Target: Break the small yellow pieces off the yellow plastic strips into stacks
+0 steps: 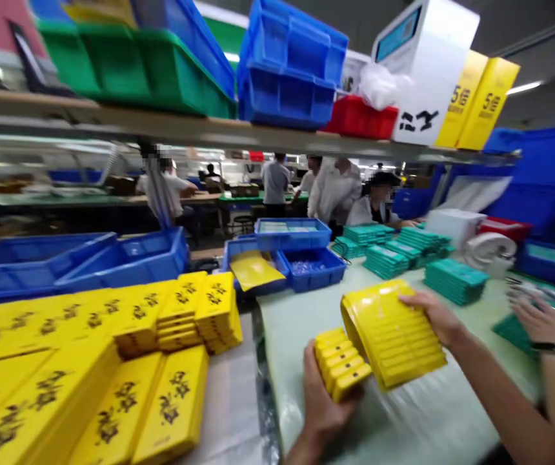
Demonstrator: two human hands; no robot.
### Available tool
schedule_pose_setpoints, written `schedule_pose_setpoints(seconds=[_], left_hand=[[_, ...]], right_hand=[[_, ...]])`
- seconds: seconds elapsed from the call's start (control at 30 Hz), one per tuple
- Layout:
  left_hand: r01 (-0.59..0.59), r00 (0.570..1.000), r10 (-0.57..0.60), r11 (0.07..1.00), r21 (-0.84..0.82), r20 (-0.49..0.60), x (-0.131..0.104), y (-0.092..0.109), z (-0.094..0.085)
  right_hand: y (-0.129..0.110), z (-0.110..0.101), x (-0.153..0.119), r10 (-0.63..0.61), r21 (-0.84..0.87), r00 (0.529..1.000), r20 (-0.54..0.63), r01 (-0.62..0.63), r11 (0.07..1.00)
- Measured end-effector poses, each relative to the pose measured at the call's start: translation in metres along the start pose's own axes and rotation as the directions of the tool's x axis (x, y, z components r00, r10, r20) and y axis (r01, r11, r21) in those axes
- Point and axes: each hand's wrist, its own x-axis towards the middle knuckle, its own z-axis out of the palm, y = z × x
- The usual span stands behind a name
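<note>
My left hand (323,403) is wrapped around a short stack of small yellow boxes (341,363), each with a dark spot on its end. Just to its right, my right hand (437,315) grips the upper edge of a glossy yellow bundle (396,339). This bundle has parallel ridges across its face and a curved, loop-like left end; its exact kind is unclear. Both held things are above a pale green work surface (301,323), close together. Whether they touch is hard to make out.
Rows of yellow printed boxes (168,400) fill the left. Blue bins (311,268) stand behind the work surface, near teal packs (454,281). Another person's hand (546,320) with a dark wristband works at the right. A shelf (200,126) with bins crosses overhead.
</note>
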Motion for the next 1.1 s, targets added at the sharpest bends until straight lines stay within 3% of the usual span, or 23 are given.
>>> schedule_pose_setpoints(seconds=[0.07,0.13,0.23,0.4,0.5,0.6,0.77,0.83,0.93,1.03,1.1], left_hand=[[0.025,1.000,-0.025,1.000,-0.001,0.016,-0.004,-0.003,-0.005],[0.040,0.999,-0.041,0.998,0.049,0.012,-0.003,-0.004,-0.012],[0.041,0.999,-0.043,0.993,0.114,0.019,0.001,-0.002,-0.015],[0.070,0.997,-0.067,0.991,0.112,-0.031,0.000,0.001,-0.014],[0.055,0.999,-0.054,0.990,0.133,-0.005,-0.001,-0.001,-0.015],[0.044,0.998,-0.039,0.995,0.089,-0.057,-0.003,-0.003,-0.014],[0.123,0.991,-0.124,0.992,-0.021,-0.041,-0.005,0.001,-0.007],[0.139,0.989,-0.141,0.990,-0.035,-0.037,-0.005,0.003,-0.006],[0.111,0.994,-0.110,0.994,0.024,-0.024,-0.005,0.001,-0.009],[0.057,0.998,-0.053,0.993,0.107,-0.037,-0.004,-0.002,-0.015],[0.010,1.000,-0.010,0.989,0.149,-0.006,-0.003,-0.003,-0.017]], right_hand=[[0.053,-0.043,-0.012,0.234,-0.117,0.972,-0.018,-0.235,0.965],[0.094,-0.068,-0.022,0.272,-0.195,0.961,-0.048,-0.276,0.941],[0.123,-0.079,-0.032,0.268,-0.241,0.960,-0.083,-0.280,0.929],[0.108,-0.070,-0.030,0.247,-0.011,0.961,0.123,-0.248,0.969],[0.080,-0.054,-0.019,0.160,0.078,0.970,0.184,-0.177,0.981],[0.044,-0.036,-0.005,0.071,0.115,0.965,0.252,-0.103,0.988],[0.004,-0.022,0.005,-0.041,0.095,0.966,0.255,0.017,0.995],[0.008,-0.025,0.007,-0.012,0.092,0.963,0.268,-0.013,0.996],[0.036,-0.037,0.014,0.146,-0.009,0.940,0.307,-0.151,0.989],[0.074,-0.054,0.024,0.330,-0.283,0.904,0.272,-0.252,0.925],[0.092,-0.068,0.027,0.367,-0.465,0.913,0.177,-0.251,0.849]])
